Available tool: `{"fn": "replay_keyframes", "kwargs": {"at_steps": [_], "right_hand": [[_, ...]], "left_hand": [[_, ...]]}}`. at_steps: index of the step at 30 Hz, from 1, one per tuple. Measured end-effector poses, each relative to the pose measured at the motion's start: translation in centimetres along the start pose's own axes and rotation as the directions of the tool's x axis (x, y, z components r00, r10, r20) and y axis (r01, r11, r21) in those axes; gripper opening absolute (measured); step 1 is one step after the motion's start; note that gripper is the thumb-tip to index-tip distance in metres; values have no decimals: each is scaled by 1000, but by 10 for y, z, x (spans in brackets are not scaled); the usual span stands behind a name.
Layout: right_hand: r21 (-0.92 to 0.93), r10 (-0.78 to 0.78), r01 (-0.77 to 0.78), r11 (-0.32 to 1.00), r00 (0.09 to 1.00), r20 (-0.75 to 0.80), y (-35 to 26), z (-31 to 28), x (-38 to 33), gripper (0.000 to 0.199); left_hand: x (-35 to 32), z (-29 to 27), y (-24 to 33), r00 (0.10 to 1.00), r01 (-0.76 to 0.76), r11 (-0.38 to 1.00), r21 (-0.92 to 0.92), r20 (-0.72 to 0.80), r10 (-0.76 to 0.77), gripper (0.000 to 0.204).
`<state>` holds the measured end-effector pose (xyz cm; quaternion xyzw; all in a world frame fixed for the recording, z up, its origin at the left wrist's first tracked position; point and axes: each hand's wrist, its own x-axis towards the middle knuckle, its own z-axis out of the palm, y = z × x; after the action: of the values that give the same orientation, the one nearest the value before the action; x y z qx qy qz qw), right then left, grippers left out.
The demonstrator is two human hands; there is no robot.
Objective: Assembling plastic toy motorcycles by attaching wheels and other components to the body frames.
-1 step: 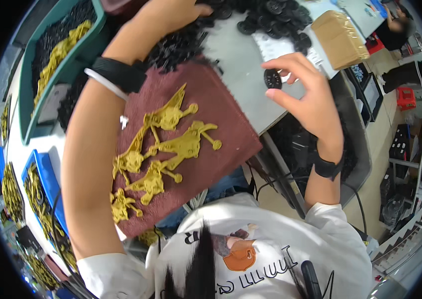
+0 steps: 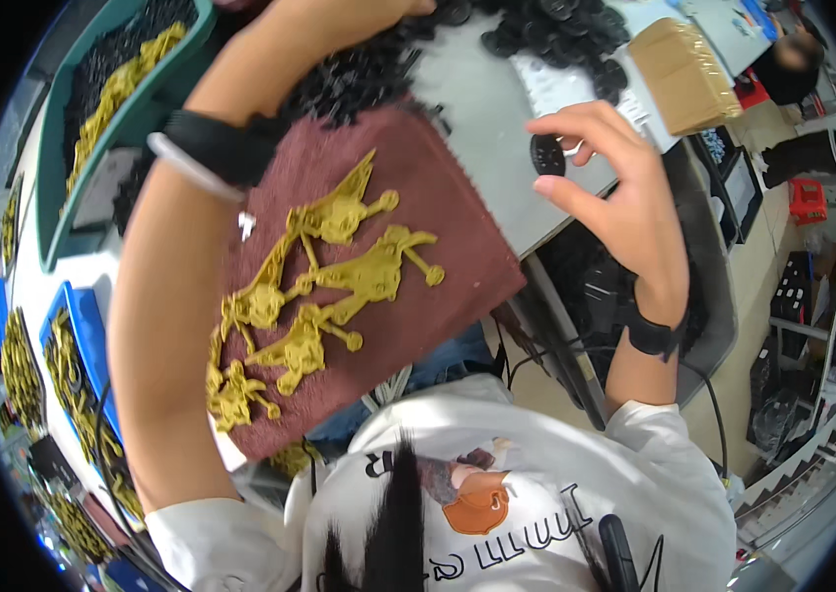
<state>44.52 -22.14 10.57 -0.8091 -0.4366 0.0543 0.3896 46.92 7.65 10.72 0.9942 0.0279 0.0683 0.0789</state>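
Note:
My right hand point(image 2: 625, 192) holds a round black disc with small holes point(image 2: 546, 155), like a small wheel, pinched between thumb and fingers above the grey tabletop point(image 2: 487, 148). At the top edge my left hand point(image 2: 354, 15) reaches over a heap of small black parts point(image 2: 354, 84); its fingers are mostly cut off by the frame. Beneath my left forearm lies a dark red cloth point(image 2: 438, 316), spread toward my lap. On it rests a chain of yellow moulded pieces point(image 2: 359, 276) with thin arms and knobbed ends.
More black discs point(image 2: 561, 35) are piled at the far side, beside a brown cardboard box point(image 2: 684, 74). A green bin point(image 2: 53, 222) of black and yellow parts stands at left, above a blue tray point(image 2: 92, 326) of yellow pieces. Other people point(image 2: 793, 59) are at the far right.
My left hand has moved farther up, partly out of the picture. My right hand, still pinching the disc, and the scene at right sit slightly farther right; the cloth's yellow pieces have shifted slightly.

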Motion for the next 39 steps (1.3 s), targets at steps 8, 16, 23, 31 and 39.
{"fn": "replay_keyframes", "kwargs": {"at_steps": [8,16,23,31,39], "right_hand": [[155,-72,43,987,980,184,-26,43,-22,38],[6,-30,31,1000,993,-112,15,4,-3,32],[-292,196,-265,919,950,-245,116,-49,27,37],[-509,132,-171,844,985,-113,138,-37,39,39],[-490,132,-186,852,981,-144,154,-40,46,43]], "left_hand": [[-213,-76,35,998,53,875,-481,42,-38,43],[-309,-54,64,930,323,793,-516,19,-366,43],[-322,-24,79,960,221,778,-588,-10,-280,45],[-327,-20,77,943,235,790,-566,-64,-326,47],[-335,-13,75,876,272,732,-624,-155,-458,46]]}}
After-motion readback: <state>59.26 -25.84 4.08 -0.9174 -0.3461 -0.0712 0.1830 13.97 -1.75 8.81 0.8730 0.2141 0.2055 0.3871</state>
